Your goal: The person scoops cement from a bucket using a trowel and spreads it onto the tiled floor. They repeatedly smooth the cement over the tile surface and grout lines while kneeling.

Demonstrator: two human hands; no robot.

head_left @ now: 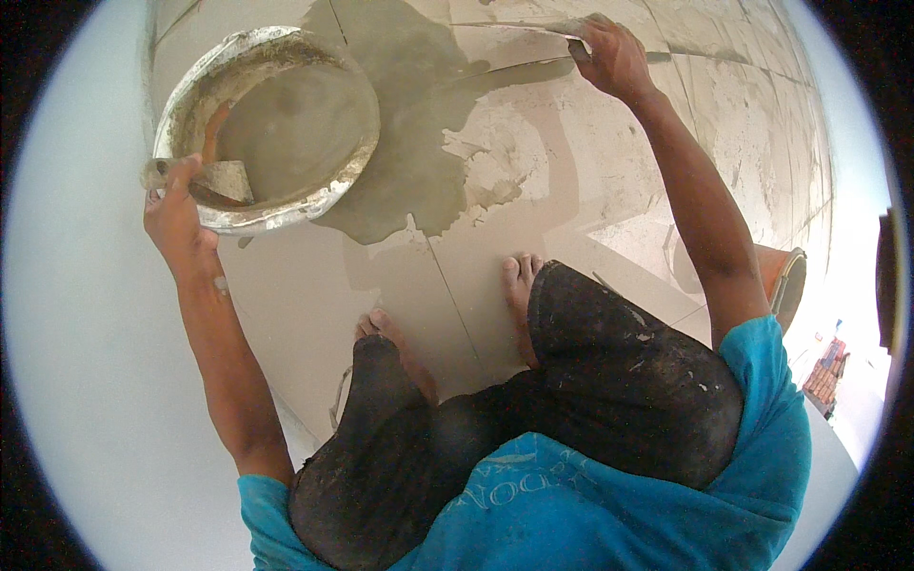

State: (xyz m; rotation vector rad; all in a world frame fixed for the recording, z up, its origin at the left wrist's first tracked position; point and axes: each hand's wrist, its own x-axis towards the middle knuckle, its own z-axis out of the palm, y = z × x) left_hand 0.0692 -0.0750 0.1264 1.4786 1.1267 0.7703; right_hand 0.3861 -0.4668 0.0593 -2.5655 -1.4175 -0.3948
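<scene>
My left hand (181,214) grips a scraper (225,181) with a wide, grout-stained blade at the left rim of a round, crusted bowl (347,176). Grey slurry (290,124) lies inside the bowl, with an orange-brown piece partly visible at its left side. My right hand (614,62) is closed round the handle of a long, thin-bladed tool (538,29), held low over the tiles at the top right. Wet grey grout (409,114) is spread over the light tiled floor (400,276) beside the bowl, with paler, streaked patches further right.
My bare feet (519,285) and bent knees are on the tiles below the grout. A pale wall (86,285) runs along the left. An orange bucket (788,271) stands behind my right forearm, and a bright edge with small reddish items (828,371) is at the far right.
</scene>
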